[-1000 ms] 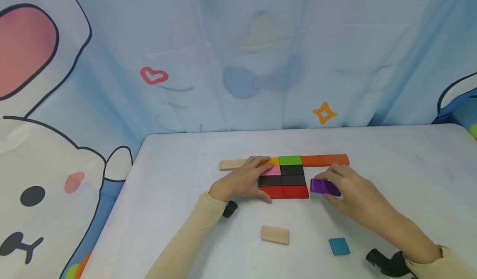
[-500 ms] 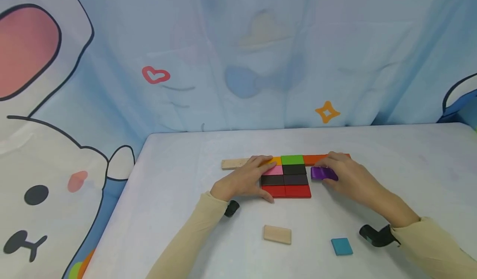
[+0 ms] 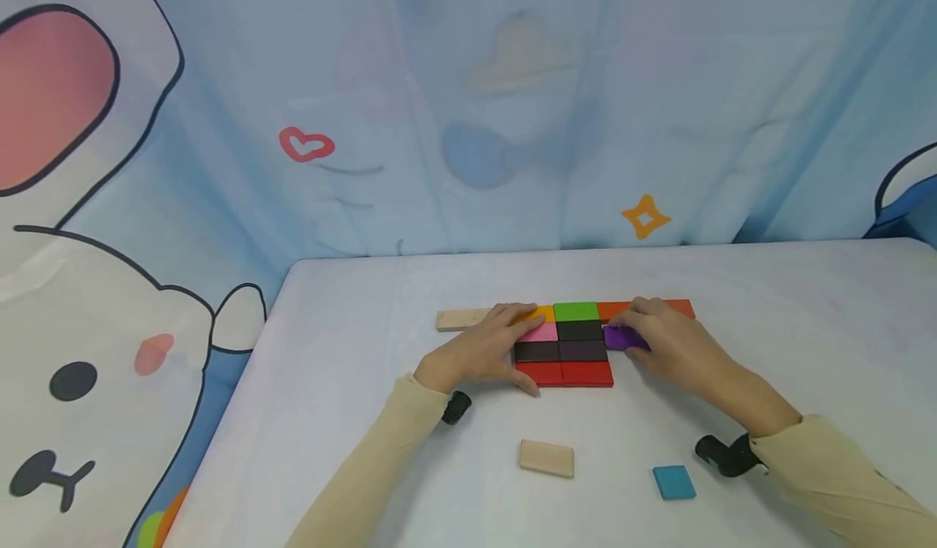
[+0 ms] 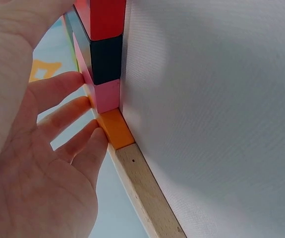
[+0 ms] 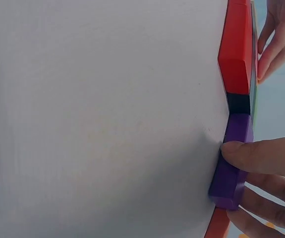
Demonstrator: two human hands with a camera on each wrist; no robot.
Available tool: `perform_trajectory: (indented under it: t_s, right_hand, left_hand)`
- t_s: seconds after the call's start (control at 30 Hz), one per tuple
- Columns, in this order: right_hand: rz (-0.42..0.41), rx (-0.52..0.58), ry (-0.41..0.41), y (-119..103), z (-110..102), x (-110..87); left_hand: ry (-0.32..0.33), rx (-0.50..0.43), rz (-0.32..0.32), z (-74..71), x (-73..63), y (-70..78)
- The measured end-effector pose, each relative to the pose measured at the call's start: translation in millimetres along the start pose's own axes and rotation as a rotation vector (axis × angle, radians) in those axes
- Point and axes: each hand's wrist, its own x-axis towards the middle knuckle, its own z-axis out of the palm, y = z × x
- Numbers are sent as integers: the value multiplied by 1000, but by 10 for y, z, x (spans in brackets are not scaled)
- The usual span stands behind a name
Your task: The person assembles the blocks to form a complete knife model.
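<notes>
Flat coloured wooden blocks lie together in rows on the white table. My right hand [image 3: 672,341] pinches a purple block [image 5: 239,131] at the right side of the group, just below the orange blocks [image 3: 679,307]; its thumb is on the near side. In the head view the purple block's left end meets the dark blocks. My left hand [image 3: 476,351] rests along the group's left side with fingers extended. Its fingertips touch the yellow-orange block [image 4: 116,130] and the pink block [image 4: 107,95], and its thumb lies by the red blocks [image 3: 587,374].
A plain wooden block [image 3: 458,320] continues the back row to the left, partly behind my left hand. Nearer on the white table [image 3: 366,312] lie another plain wooden block [image 3: 546,458] and a teal square block [image 3: 674,482]. A printed curtain [image 3: 410,84] hangs behind.
My right hand has slid the purple block away from me and left, from beside the lower rows to against the group under the orange blocks. My left hand stays in place.
</notes>
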Motion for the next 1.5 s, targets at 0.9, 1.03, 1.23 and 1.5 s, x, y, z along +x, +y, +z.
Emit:
perform_trajectory:
  t_s: [0.9, 1.03, 1.23, 1.5]
  right_hand:
    - [-56, -134, 37, -69, 42, 36]
    - [-55, -154, 29, -87, 45, 34]
    - [-62, -152, 40, -100, 39, 17]
    - [-83, -170, 61, -94, 65, 19]
  left_hand:
    - [8, -10, -5, 16, -12, 7]
    - [8, -11, -1, 17, -10, 5]
    - [8, -11, -1, 12, -10, 12]
    - [4, -5, -5, 10, -2, 21]
